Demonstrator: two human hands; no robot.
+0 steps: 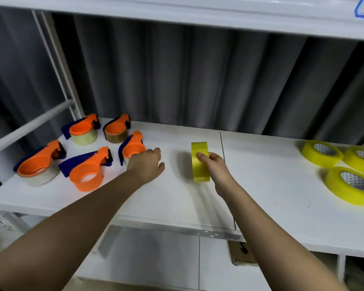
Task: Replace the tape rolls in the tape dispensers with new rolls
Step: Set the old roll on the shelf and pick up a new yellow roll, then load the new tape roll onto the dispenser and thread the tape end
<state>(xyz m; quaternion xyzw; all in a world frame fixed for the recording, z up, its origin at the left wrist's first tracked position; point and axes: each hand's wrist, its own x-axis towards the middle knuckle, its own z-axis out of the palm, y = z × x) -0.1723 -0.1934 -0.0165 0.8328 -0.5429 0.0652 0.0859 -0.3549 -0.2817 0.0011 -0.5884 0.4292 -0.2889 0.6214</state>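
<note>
Right hand [213,163] pinches an upright new roll [200,162] by its rim; left hand [148,164], fingers loosely spread, reaches the nearest dispenser [132,147], which should be gripped firmly before swapping.

We saw orange-and-blue dispensers [86,171] left of the held yellow roll [200,162]; right of it lay yellow rolls [322,153] with grey-patterned cores, on a white shelf [177,196].
</note>
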